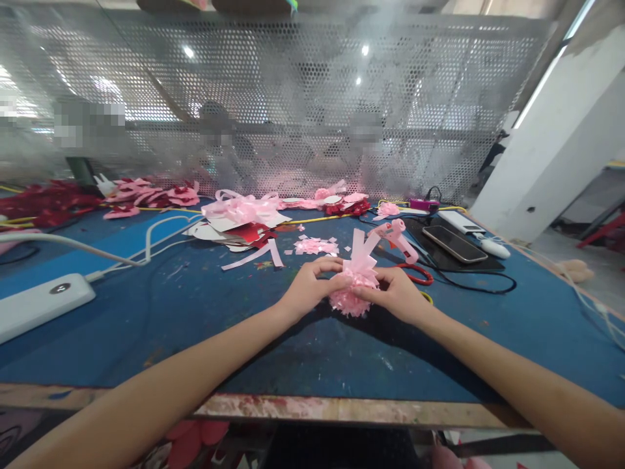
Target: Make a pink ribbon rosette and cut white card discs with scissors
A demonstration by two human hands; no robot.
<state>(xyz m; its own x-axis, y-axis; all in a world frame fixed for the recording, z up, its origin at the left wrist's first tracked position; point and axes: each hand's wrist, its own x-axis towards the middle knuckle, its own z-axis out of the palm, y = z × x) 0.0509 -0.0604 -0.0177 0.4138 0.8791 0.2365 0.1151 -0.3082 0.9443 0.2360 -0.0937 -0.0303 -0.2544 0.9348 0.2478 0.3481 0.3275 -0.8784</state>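
Between my two hands is a pink ribbon rosette (352, 301) with a fringed, ruffled round body and ribbon ends standing up at its far side. My left hand (312, 281) grips its left edge, the thumb lying over the front. From the right, my right hand (398, 293) pinches it with thumb and fingers. Just beyond lies a pink glue gun (398, 240). Small pink ribbon petals (316, 245) are scattered on the table past my left hand, and cut strips of pale pink ribbon (251, 256) lie further left.
A pile of pink ribbon (244, 207) rests on white and red cut pieces. At right are a phone (454, 243), a white mouse (494, 248), cables and red-handled scissors (418, 273). A white power strip (43, 305) lies left. A perforated metal screen (293, 98) stands behind the blue table (195, 345).
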